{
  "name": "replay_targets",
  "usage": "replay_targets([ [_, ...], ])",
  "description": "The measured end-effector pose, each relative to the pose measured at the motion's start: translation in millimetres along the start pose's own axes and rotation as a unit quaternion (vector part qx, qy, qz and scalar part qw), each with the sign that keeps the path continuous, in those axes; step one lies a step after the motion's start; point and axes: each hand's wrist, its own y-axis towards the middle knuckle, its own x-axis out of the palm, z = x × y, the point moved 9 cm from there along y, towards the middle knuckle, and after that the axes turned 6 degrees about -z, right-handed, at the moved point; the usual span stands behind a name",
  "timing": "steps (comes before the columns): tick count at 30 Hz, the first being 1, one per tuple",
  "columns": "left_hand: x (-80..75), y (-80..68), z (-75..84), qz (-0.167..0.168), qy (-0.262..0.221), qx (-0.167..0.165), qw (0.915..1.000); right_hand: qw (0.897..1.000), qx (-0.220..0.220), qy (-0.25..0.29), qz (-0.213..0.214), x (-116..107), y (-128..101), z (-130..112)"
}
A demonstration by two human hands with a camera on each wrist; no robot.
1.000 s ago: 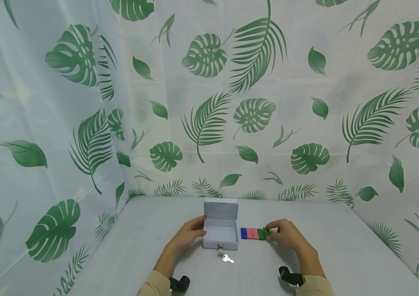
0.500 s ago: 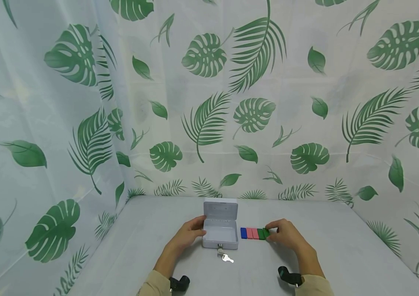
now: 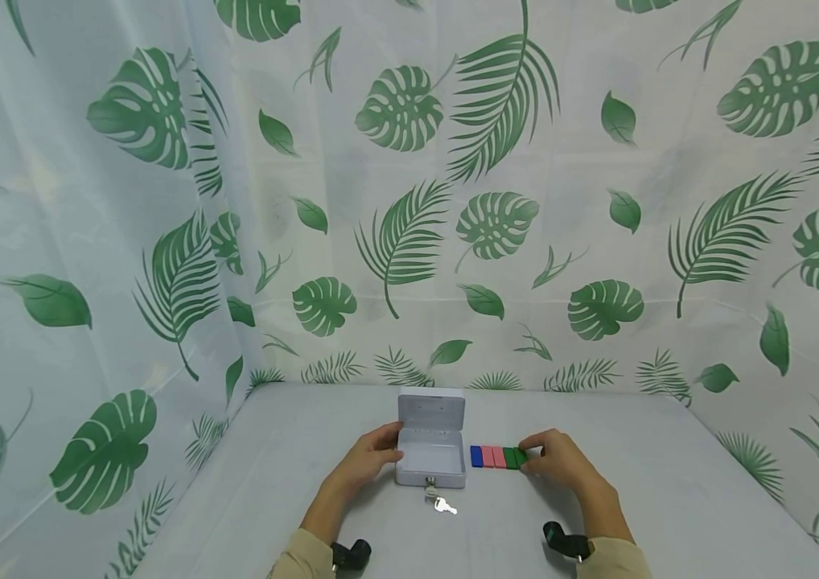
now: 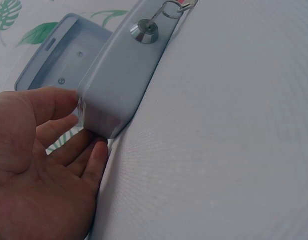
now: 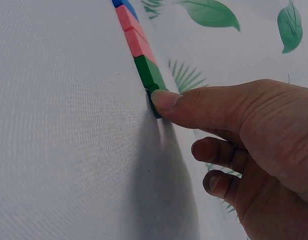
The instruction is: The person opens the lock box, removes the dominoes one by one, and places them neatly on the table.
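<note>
A small grey metal box [image 3: 430,462] stands open on the table, lid [image 3: 432,410] upright, with a key [image 3: 442,504] in its front lock [image 4: 144,31]. My left hand [image 3: 389,455] grips the box's left end; in the left wrist view the left hand [image 4: 81,125] has its thumb on the rim and its fingers along the side of the box [image 4: 121,82]. Right of the box lies a row of blocks [image 3: 498,457]: blue, two pink, two green. My right hand [image 3: 529,453] pinches the end green block [image 5: 154,100], thumb against its side.
The grey table [image 3: 641,482] is walled on three sides by a white curtain with green leaf prints [image 3: 496,225]. Black wrist cameras [image 3: 565,541] sit on both forearms near the bottom edge.
The end green block, slightly raised and tilted a second ago, now lies level in line with the row. The right hand shifted a little with it. The left hand stayed still.
</note>
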Motion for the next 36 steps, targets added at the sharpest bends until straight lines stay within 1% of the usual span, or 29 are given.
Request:
replay_targets([
  [7, 0.7, 0.0, 0.8, 0.001, -0.001, 0.0, 1.0, 1.0, 0.0, -0.008, -0.002, 0.5, 0.8, 0.4],
  [17, 1.2, -1.7, 2.1, 0.001, 0.0, -0.004, 1.0, 1.0, -0.001, -0.004, -0.003, 0.5, -0.4, 0.5],
  [24, 1.5, -2.5, 1.3, 0.003, -0.011, -0.009, 0.9999, 1.0, -0.01, -0.004, 0.002, -0.8, -3.9, -1.6],
  [36, 1.1, -2.7, 1.9, 0.002, -0.007, -0.004, 1.0, 1.0, 0.002, -0.001, 0.003, -2.3, -6.3, -1.8],
])
